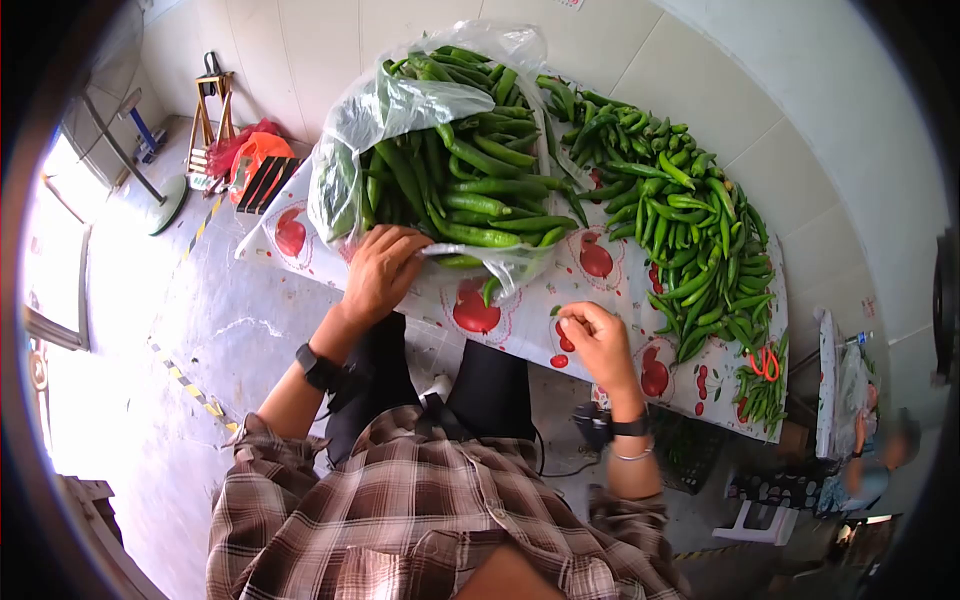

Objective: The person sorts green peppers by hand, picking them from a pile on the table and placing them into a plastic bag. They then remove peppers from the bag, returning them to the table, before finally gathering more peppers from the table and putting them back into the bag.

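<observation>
A clear plastic bag point(430, 100) lies with its mouth towards me, full of long green chili peppers point(485, 185). My left hand point(385, 265) is at the bag's near left edge, its fingers bent over the plastic beside the peppers. To the right of the bag, my right hand point(600, 345) hovers over the table's near side with fingers curled and thumb against the fingertips. Whether anything small is inside that pinch is hidden. A large heap of loose green chili peppers point(690, 230) spreads along the right part of the table.
A patterned tablecloth point(425, 305) covers the table. Red-handled scissors point(765, 364) lie at its right end by a smaller pepper pile point(760, 400). A dark crate point(680, 450) stands below. Another person point(870, 470) is at far right; a red-orange bag point(258, 160) sits left.
</observation>
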The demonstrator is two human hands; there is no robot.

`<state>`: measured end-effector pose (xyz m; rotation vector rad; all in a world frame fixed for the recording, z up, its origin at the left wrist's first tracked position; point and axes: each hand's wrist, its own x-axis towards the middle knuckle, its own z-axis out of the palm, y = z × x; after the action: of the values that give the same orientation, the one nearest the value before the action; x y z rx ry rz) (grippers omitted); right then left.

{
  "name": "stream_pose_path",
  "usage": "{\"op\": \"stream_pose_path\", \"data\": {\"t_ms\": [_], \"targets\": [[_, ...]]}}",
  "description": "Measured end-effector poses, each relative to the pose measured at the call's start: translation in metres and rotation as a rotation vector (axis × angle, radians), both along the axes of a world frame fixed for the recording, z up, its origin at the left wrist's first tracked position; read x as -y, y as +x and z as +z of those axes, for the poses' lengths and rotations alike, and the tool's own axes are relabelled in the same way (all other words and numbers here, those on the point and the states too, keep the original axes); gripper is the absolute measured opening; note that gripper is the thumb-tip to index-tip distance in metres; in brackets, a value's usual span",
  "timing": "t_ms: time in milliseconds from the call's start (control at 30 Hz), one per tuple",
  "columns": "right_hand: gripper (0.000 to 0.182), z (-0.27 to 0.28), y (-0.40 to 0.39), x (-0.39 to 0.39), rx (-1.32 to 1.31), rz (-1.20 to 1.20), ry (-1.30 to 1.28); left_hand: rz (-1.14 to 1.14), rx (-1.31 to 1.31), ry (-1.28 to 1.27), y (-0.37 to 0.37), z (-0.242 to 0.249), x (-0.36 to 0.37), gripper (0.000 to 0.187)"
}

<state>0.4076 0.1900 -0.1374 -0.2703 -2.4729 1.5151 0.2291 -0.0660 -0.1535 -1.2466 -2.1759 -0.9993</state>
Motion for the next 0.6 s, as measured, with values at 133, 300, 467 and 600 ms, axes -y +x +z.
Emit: {"op": "stream_pose_path", "data": {"t_ms": [133, 300, 467, 600], "targets": [[0.016, 0.077, -0.025, -0.019, -0.025, 0.040, 0.197, -0.073, 0.157, 0.086, 0.000, 0.020, 0.008, 0.019], [0.038, 0.124, -0.148, -0.073, -0.031, 0.102, 0.323, -0.218, 1.050, 0.322, -0.005, 0.057, 0.004, 0.022], [0.059, 0.116, -0.312, -0.106, -0.277, 0.160, 0.623, -0.316, 1.230, -0.086, -0.048, 0.109, 0.007, 0.022], [0.068, 0.090, -0.410, -0.128, -0.220, 0.147, 0.542, -0.471, 1.557, -0.233, -0.078, 0.116, 0.004, 0.019]]}}
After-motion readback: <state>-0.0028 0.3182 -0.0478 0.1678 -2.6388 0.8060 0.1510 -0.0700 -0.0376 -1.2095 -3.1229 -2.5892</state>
